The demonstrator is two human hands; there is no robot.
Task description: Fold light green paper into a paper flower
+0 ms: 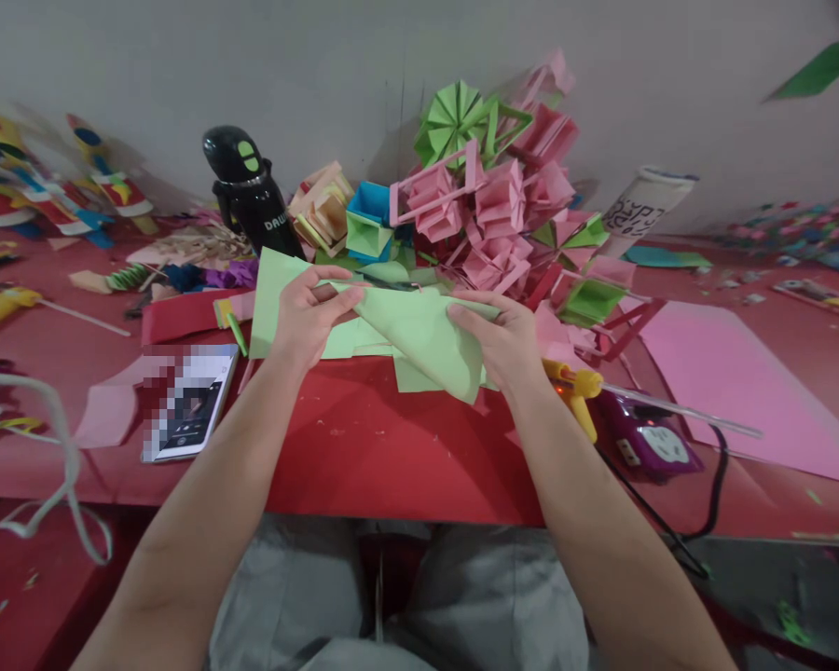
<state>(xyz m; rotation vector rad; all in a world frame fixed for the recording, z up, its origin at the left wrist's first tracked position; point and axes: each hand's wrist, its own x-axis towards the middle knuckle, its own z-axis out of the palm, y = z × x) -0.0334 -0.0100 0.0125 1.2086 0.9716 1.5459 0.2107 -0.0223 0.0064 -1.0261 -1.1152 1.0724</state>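
A light green paper sheet (419, 335) is bent over above the red table (364, 447). My left hand (308, 312) pinches its upper left fold, fingers closed on the paper. My right hand (500, 340) grips the right side of the same sheet, fingers curled round its edge. More light green paper lies flat beneath the hands. A pair of scissors (388, 280) rests just beyond the sheet.
A pile of pink and green folded paper shapes (503, 196) stands behind. A black bottle (252, 191) is at the back left, a phone (192, 401) at the left, a yellow glue gun (577, 387) and purple power strip (647, 443) at the right, a pink sheet (727, 373) further right.
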